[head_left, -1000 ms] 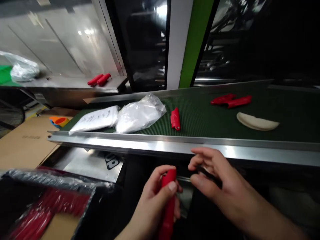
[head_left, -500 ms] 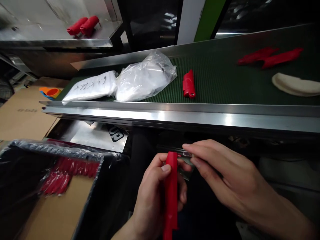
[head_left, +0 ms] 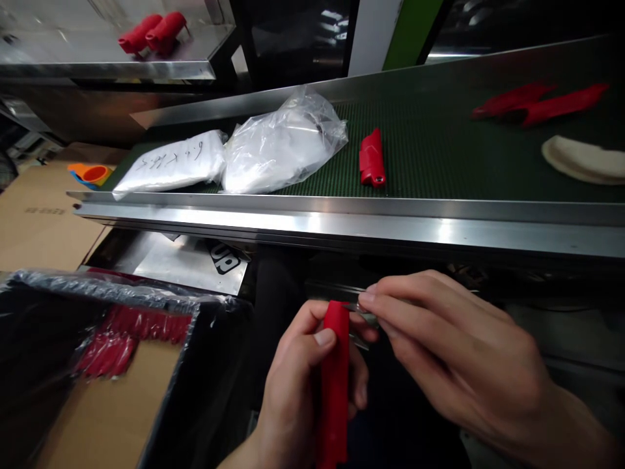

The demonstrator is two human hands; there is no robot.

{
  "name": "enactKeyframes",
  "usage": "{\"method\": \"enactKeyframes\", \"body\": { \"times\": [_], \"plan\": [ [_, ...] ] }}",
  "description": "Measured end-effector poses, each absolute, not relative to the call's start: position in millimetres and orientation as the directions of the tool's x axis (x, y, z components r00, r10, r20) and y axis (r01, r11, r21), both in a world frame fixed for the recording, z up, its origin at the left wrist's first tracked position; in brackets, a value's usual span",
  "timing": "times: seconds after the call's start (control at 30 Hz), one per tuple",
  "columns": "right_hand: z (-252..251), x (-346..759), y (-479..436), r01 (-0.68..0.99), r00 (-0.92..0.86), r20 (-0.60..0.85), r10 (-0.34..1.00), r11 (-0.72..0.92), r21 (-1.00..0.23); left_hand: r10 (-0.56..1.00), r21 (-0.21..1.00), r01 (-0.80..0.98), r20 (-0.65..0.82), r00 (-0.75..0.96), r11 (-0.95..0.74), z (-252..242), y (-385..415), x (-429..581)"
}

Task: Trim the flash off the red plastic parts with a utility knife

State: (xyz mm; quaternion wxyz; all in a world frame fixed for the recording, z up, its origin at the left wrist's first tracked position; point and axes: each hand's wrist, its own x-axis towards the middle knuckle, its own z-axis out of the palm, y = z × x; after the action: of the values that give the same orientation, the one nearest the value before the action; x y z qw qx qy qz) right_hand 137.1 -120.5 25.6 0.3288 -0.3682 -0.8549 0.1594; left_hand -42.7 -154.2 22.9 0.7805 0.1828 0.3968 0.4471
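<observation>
My left hand is wrapped round a long red plastic part, held upright with its top end level with the thumb. My right hand is closed in a pinch on a small knife, whose thin metal blade meets the top right edge of the red part. Most of the knife is hidden behind my fingers, so its handle cannot be made out. On the conveyor beyond lies a shorter red plastic piece.
The green conveyor belt has a metal rail along its near side. It carries bagged white packs, more red parts and a cream curved pad. At lower left stands a lined box holding wrapped red pieces.
My right hand has shifted slightly, bringing the blade against the red part's top edge. The red part has turned a little in my left hand. The view has moved slightly.
</observation>
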Motion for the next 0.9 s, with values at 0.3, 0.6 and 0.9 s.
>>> {"method": "enactKeyframes", "body": {
  "times": [0.3, 0.6, 0.9],
  "plan": [
    [23.8, 139.5, -123.0, 0.534, -0.521, 0.450, 0.725, 0.688, -0.491, 0.843, 0.657, -0.530, -0.447, 0.299, 0.536, 22.4, -151.7, -40.0],
    [24.0, 139.0, -123.8, 0.545, -0.531, 0.459, 0.713, 0.702, -0.459, 0.846, 0.675, -0.512, -0.446, 0.291, 0.532, 19.3, -153.5, -42.1],
    [25.5, 131.7, -135.0, 0.514, -0.572, 0.434, 0.696, 0.717, -0.472, 0.816, 0.643, -0.516, -0.525, 0.240, 0.566, 25.3, -143.4, -46.0]
  ]
}}
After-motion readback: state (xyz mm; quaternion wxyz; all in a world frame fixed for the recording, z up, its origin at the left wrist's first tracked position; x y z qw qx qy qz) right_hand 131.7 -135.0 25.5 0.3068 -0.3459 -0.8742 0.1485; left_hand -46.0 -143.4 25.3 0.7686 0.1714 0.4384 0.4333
